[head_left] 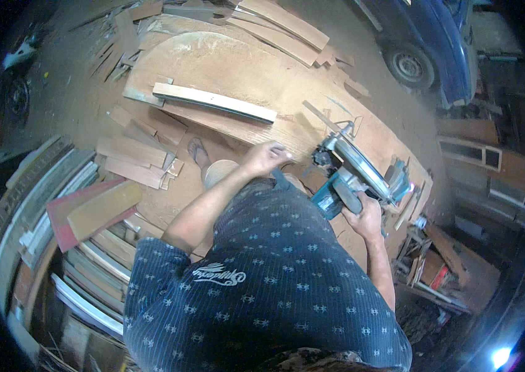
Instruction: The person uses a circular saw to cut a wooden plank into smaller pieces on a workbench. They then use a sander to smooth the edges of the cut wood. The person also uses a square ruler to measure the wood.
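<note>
Teal power saw (361, 163) sits on the tabletop's (250, 71) right side, its grey handle (347, 193) wrapped firmly by my right hand (365, 217). I see my left hand (266, 157) half open, fingers loosely curled, apparently empty, near a pale wooden batten (213, 102).

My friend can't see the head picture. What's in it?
A person's right hand grips a teal power saw at a sawdust-covered table, the left hand near its edge. A pale wooden beam lies on the table; a blue vehicle stands beyond.
</note>
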Action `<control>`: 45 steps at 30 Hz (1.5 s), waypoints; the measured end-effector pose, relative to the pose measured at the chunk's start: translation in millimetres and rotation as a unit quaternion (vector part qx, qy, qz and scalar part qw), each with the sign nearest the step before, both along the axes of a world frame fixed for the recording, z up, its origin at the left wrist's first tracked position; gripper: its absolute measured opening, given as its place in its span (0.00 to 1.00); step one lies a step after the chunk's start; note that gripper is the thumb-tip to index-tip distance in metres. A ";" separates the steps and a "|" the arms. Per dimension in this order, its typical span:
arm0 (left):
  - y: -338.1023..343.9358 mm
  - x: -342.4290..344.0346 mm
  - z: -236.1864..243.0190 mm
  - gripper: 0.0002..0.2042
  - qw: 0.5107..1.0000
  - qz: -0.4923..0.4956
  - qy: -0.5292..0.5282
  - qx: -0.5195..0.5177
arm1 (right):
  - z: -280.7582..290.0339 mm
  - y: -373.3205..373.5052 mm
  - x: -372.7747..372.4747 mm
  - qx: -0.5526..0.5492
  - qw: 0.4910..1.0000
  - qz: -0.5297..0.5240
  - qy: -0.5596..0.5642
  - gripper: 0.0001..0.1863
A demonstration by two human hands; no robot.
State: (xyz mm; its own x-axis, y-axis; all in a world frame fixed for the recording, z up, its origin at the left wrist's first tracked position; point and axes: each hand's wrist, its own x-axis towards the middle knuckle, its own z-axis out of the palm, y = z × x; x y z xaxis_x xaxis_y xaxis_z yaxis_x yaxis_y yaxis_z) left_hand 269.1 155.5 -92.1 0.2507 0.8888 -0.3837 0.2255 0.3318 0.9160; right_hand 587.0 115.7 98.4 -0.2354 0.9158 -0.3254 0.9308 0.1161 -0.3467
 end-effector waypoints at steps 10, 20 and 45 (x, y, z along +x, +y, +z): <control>16.3 76.1 -71.9 0.28 0.976 0.122 0.001 -0.179 | -85.3 83.9 18.2 -0.044 0.980 0.122 0.150 0.24; 13.0 28.1 -103.0 0.21 0.935 0.280 0.109 -0.190 | -159.8 109.9 -32.4 -0.094 0.959 0.136 0.230 0.25; 9.7 -30.8 -91.1 0.30 0.920 0.299 0.129 -0.217 | -163.5 123.0 -95.7 -0.129 0.954 0.171 0.209 0.21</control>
